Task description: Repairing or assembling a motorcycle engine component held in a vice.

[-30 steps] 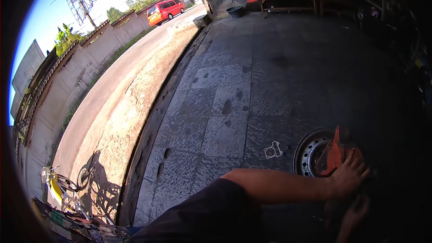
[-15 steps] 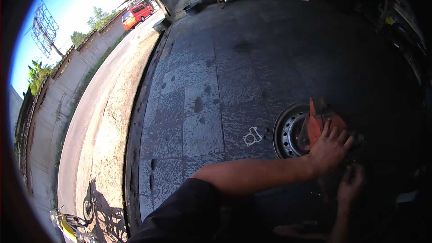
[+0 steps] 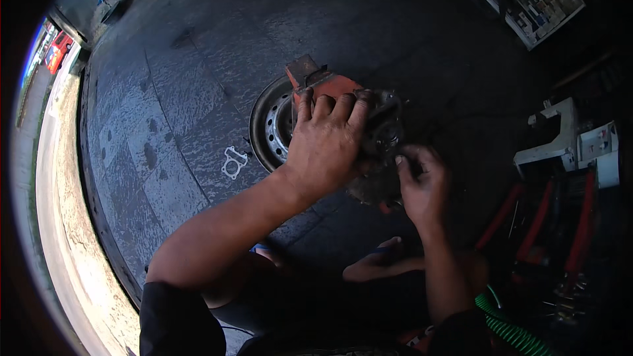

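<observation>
An orange-red metal block [image 3: 336,84] stands over a steel wheel rim [image 3: 269,122] with round holes. Against its right side sits a dark, greasy metal part [image 3: 386,133], perhaps from an engine; its lower side is lost in shadow. My left hand [image 3: 324,138] lies across the block and the dark part, fingers bent over the top edge, thumb mostly hidden. At the right side of the dark part, my right hand [image 3: 424,183] has its thumb and fingertips drawn together; whatever is between them is too small and dark to name. A thin, pale gasket [image 3: 233,163] lies flat on the floor left of the rim.
At the right stand a white metal bracket-like frame [image 3: 560,135] and red-edged trays [image 3: 535,221] with tools. A green coiled hose [image 3: 517,331] lies at the lower right. My feet [image 3: 374,260] are close below the work. A panel [image 3: 541,3] stands far right.
The view has swung right and down, bringing the trays and green hose into sight. My left hand stays on the block and dark part; my right hand stays beside the dark part.
</observation>
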Motion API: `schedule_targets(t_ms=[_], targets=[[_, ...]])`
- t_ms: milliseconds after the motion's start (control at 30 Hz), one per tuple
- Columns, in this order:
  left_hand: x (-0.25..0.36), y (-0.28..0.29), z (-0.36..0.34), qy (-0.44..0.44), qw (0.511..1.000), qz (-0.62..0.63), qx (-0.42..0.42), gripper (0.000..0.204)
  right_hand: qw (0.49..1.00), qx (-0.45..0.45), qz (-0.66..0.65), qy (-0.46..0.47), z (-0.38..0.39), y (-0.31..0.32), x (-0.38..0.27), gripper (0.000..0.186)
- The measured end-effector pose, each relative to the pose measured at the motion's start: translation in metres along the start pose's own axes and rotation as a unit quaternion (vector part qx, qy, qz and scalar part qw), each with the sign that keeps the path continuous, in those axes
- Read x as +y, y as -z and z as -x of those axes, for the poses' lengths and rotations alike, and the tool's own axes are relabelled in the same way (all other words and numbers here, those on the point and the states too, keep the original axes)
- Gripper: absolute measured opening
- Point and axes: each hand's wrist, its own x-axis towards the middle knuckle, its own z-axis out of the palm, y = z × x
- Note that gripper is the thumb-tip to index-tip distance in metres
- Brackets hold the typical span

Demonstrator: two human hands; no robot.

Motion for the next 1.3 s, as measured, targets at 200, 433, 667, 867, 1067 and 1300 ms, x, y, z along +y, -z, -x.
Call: schedule_targets(t_ms=[200,433,667,867,1067,1300], targets=[[0.001,0.002,0.002,-0.010,1.000,0.001,0.028,0.102,0.995,0.021,0.055,0.084,0.006,-0.009,-0.009,0.012],[0.002,0.002,0.003,-0.012,0.999,-0.010,0.030,0.105,0.995,0.026,0.025,0.087,0.007,-0.016,-0.006,0.012],[0.001,0.001,0.003,-0.018,0.999,-0.002,0.035,0.105,0.998,0.039,-0.011,0.055,0.007,-0.021,-0.004,0.011],[0.002,0.002,0.002,-0.018,0.999,-0.003,0.045,0.104,0.999,0.038,-0.010,0.035,0.006,-0.021,-0.012,0.010],[0.002,0.002,0.001,-0.016,0.999,0.008,0.035,0.104,0.995,0.060,-0.071,-0.041,0.012,-0.031,-0.009,0.010],[0.004,0.004,0.001,-0.015,0.999,0.002,0.033,0.103,0.989,0.063,-0.089,-0.096,0.016,-0.035,-0.015,0.010]])
